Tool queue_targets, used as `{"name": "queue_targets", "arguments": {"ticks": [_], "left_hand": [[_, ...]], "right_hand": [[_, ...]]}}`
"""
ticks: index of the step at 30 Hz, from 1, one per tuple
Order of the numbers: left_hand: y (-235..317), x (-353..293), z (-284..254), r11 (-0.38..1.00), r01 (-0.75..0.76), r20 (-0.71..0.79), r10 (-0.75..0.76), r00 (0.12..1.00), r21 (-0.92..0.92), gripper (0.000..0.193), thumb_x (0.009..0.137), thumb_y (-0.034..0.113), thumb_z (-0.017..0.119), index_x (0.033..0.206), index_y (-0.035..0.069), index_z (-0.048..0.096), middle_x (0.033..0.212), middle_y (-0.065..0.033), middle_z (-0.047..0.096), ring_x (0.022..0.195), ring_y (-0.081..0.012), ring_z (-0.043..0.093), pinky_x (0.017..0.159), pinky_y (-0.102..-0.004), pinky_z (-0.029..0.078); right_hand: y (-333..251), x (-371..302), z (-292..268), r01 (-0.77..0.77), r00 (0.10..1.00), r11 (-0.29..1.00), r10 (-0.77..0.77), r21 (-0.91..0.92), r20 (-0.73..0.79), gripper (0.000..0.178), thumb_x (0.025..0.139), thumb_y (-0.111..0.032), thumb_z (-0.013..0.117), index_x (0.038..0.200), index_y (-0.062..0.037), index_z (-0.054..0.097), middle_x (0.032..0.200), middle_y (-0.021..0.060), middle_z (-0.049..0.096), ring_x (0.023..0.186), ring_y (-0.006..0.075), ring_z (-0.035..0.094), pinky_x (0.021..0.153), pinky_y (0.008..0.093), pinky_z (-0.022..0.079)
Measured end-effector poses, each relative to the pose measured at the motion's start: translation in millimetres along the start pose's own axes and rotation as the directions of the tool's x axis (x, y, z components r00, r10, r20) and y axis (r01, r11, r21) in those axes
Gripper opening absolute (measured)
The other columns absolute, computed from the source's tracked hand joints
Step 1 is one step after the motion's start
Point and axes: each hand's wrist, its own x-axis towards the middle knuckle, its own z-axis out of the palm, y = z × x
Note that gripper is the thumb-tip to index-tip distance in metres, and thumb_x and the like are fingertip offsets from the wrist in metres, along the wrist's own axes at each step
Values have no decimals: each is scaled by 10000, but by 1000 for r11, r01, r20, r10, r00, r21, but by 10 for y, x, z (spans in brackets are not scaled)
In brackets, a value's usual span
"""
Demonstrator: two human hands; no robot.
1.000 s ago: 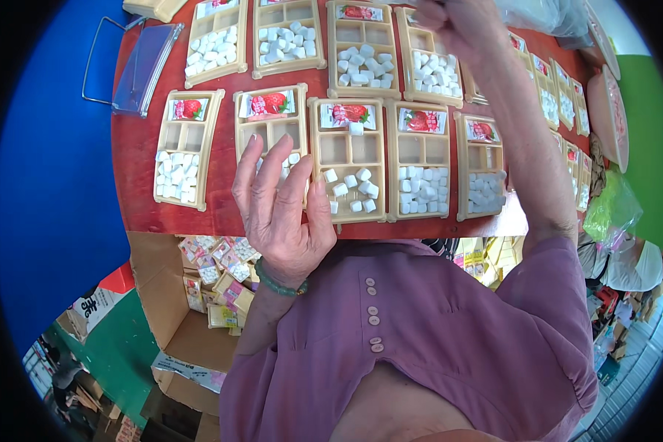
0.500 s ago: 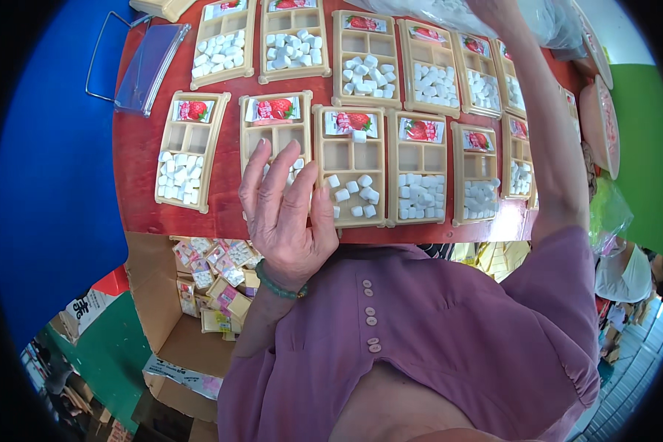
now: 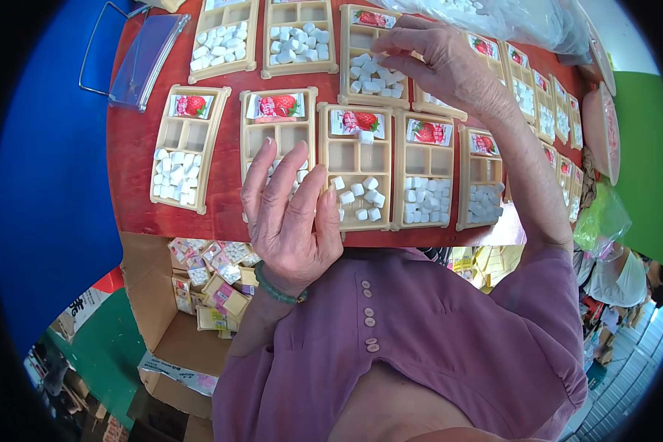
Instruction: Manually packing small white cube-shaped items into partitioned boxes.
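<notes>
My left hand [image 3: 289, 221] lies with fingers spread over the lower part of a beige divided tray [image 3: 246, 147], hiding many of the white marshmallows in it. Its thumb reaches the edge of the neighbouring tray [image 3: 323, 166]. That tray has a strawberry-printed sachet [image 3: 357, 121], a few loose marshmallows [image 3: 358, 189] in its large compartment and one marshmallow [image 3: 365, 137] higher up, against the sachet. Over the back row is my right hand [image 3: 449, 66], fingers bent toward the thumb, above a tray of marshmallows [image 3: 376, 77]. What its fingertips hold, if anything, I cannot make out.
More filled trays [image 3: 427, 166] stand in two rows on the red table [image 3: 272, 234]. A clear plastic bag [image 3: 523, 26] with marshmallows lies at the back. A clear stand [image 3: 149, 62] is at the left; below the table's front sits a cardboard box [image 3: 151, 295] of packed sets.
My right hand has come from the plastic bag at the back, leftward and nearer, to above the back-row trays. My left hand has stayed almost in place. The view has shifted slightly.
</notes>
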Motion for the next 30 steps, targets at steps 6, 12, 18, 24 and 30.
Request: {"name": "queue_targets", "arguments": {"ticks": [6,12,18,24,30], "left_hand": [[-10,-11,1,1000,4,7,-4,1000,4,255,824,56,674,1069,-16,680,1240,-165,621,1249,-408,507,1025,-467,428],[-4,-6,9,1000,7,2,-7,1000,17,255,812,47,681,1059,-13,686,1237,-158,625,1244,-405,513,1022,-466,431],[11,3,21,999,12,1,-12,1000,34,259,801,41,685,1055,-11,688,1227,-159,631,1241,-408,516,1017,-468,435],[7,-1,17,999,11,-2,-11,1000,31,256,803,40,678,1053,-17,685,1224,-161,632,1243,-410,515,1021,-468,431],[-5,-7,6,1000,14,11,-15,1000,24,257,809,42,674,1058,-20,680,1222,-163,633,1246,-410,515,1028,-469,421]], "right_hand": [[35,-61,53,-184,983,979,183,85,18,110,922,-110,650,985,-21,646,857,70,644,809,179,630,711,322,513],[24,-136,54,-236,972,966,233,108,38,120,929,-124,640,1007,-34,651,837,72,664,764,188,642,713,324,517],[83,-113,115,-148,989,988,147,48,22,128,909,-124,658,1007,-41,664,851,94,672,768,219,662,705,334,522],[-42,-105,13,-175,984,983,173,53,37,137,919,-125,641,1017,-34,670,866,100,672,786,230,668,729,349,527],[-223,-240,70,-27,999,999,26,-43,-21,459,963,-293,587,1339,-34,532,1374,151,542,1241,308,551,1013,408,461]]}}
